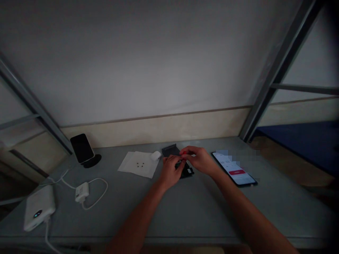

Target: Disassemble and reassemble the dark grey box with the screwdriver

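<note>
head view: your right hand (200, 159) pinches a small red piece (184, 153) between thumb and fingers, over the dark device (189, 171) on the grey table (185, 211). your left hand (171, 170) curls narrow at that device, though whether it grips anything, you cannot tell. to the left, white paper (129, 164) bears four tiny bits (142, 166) (too small to name), with a rounded white object (156, 155) at its corner.

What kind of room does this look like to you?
Possibly a dorm or shared bedroom: a grey desk stands against a pale wall between metal frames, with a blue, bed-like surface beyond.
</note>
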